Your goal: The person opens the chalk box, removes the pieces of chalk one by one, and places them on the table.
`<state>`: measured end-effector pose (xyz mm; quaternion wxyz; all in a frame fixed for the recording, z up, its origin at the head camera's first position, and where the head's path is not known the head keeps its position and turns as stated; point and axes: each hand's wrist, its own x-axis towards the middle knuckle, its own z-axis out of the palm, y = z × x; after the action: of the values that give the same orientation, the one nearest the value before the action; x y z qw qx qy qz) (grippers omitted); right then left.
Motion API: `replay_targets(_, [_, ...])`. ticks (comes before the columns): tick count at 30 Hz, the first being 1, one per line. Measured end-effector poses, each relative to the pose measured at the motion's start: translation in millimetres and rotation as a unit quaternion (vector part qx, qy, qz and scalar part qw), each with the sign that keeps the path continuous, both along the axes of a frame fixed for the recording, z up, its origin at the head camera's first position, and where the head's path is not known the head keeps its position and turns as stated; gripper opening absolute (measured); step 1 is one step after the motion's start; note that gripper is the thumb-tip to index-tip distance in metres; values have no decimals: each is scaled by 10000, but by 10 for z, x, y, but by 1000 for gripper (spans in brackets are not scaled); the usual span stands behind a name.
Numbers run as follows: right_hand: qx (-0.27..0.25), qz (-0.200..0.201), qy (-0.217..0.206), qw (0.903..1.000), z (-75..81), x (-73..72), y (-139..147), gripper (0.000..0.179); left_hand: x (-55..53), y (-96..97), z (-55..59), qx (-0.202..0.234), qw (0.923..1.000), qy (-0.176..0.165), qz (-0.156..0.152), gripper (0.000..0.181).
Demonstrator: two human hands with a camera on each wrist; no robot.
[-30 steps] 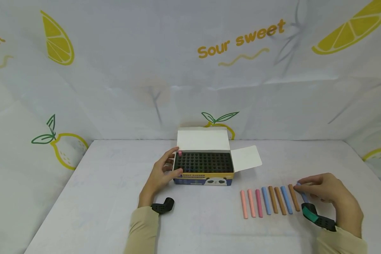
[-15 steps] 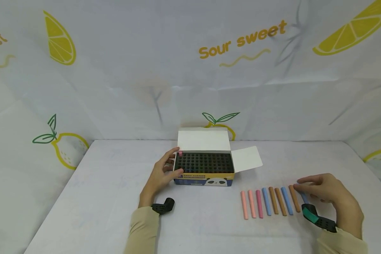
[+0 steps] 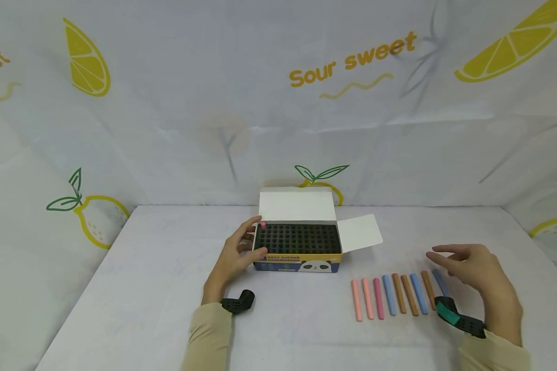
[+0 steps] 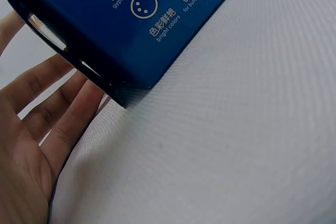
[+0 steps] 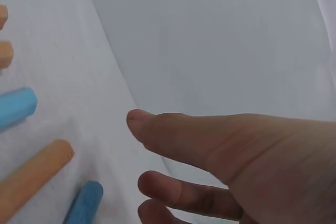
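My left hand (image 3: 234, 253) grips the left end of a chalk box (image 3: 283, 262), thumb at the front corner and fingers round the side and back. The left wrist view shows the box's blue printed face (image 4: 142, 19) close to the fingers. A pink chalk stick (image 3: 263, 225) stands in the back left hole of the black holder (image 3: 301, 238) inside. At the right, my right hand (image 3: 475, 265) hovers with thumb and fingers apart, holding nothing. Below it lies a blue chalk stick (image 3: 440, 282), the rightmost of a row, beside a brown chalk stick (image 5: 37, 179).
Several more chalk sticks lie side by side to the left, among them a magenta one (image 3: 378, 299) and a light pink one (image 3: 356, 300). The box's white lid (image 3: 297, 205) stands up at the back, and a side flap (image 3: 359, 232) sticks out right.
My right hand has lifted off the rightmost blue chalk stick and moved slightly up and left; the stick now lies in the row. My left hand and the box have stayed put.
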<state>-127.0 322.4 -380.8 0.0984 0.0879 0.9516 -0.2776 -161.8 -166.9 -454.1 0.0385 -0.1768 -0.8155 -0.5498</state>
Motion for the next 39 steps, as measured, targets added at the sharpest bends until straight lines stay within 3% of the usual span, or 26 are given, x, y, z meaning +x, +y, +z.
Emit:
replay_targets(11, [-154, -177, 1077, 9939, 84, 45, -154, 59, 5, -1, 2, 22, 10000, -34, -3, 71])
replay_targets(18, [-435, -420, 1852, 9808, 202, 58, -299, 55, 4, 0, 12, 23, 10000, -46, -10, 70])
replay_targets(28, [-889, -707, 2368, 9649, 408, 96, -565, 46, -6, -1, 12, 35, 10000, -69, -37, 70])
replay_targets(39, [-1040, -295, 3072, 9455, 474, 65, -972, 35, -10, -1, 2, 54, 10000, -72, -39, 70])
